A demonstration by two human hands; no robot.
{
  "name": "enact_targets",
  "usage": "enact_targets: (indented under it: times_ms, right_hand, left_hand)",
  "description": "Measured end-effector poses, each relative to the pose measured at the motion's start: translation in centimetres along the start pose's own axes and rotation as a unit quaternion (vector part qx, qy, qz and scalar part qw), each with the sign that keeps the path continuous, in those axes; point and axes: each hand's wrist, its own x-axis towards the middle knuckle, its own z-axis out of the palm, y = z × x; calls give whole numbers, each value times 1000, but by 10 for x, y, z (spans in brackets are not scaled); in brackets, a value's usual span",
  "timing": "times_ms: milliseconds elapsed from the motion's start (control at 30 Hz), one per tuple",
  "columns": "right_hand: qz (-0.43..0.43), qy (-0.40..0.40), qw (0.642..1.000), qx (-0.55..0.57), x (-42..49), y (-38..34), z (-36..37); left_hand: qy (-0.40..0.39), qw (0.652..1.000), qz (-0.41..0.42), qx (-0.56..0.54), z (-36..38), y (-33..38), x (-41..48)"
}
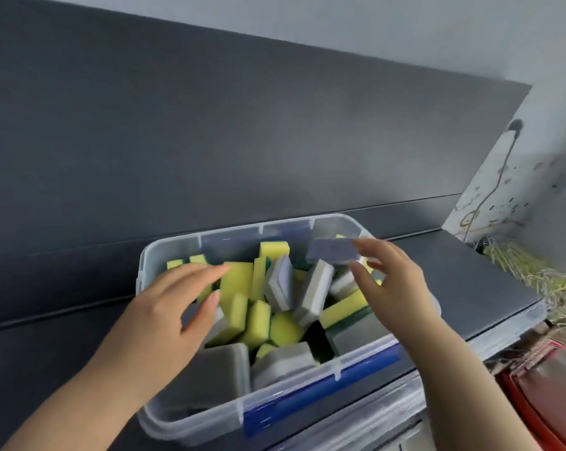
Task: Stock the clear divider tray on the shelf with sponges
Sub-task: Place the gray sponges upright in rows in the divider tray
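Observation:
A clear plastic tray [210, 415] with a blue front clasp sits on the dark shelf [470, 281]. It holds several sponges: yellow-and-green ones [237, 281] and grey-and-purple ones [314, 291], standing and leaning in a jumble. My right hand [392, 281] pinches a purple-grey sponge [332, 250] between thumb and fingers, above the tray's far right part. My left hand [174, 307] reaches into the left side of the tray with its fingers straight, touching the yellow sponges there.
A dark back panel [242, 141] rises behind the shelf. At the right stand a white wall with a hanging cable [500, 170] and a pile of yellowish shredded material [535, 271]. A red object [542, 402] lies below the shelf edge.

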Motion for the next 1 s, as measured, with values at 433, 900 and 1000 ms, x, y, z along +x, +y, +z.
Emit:
enact_targets:
  times_ms: [433,900,1000]
  right_hand:
    - [-181,-304,885,-303,112,106,10]
    - [-26,-87,989,114,83,71,-26]
    - [15,-78,985,151,71,71,-32]
  left_hand:
    - [8,993,-80,85,61,36,33]
    - [-257,927,20,273,85,29,74]
    - [-391,865,-25,314,104,17,87]
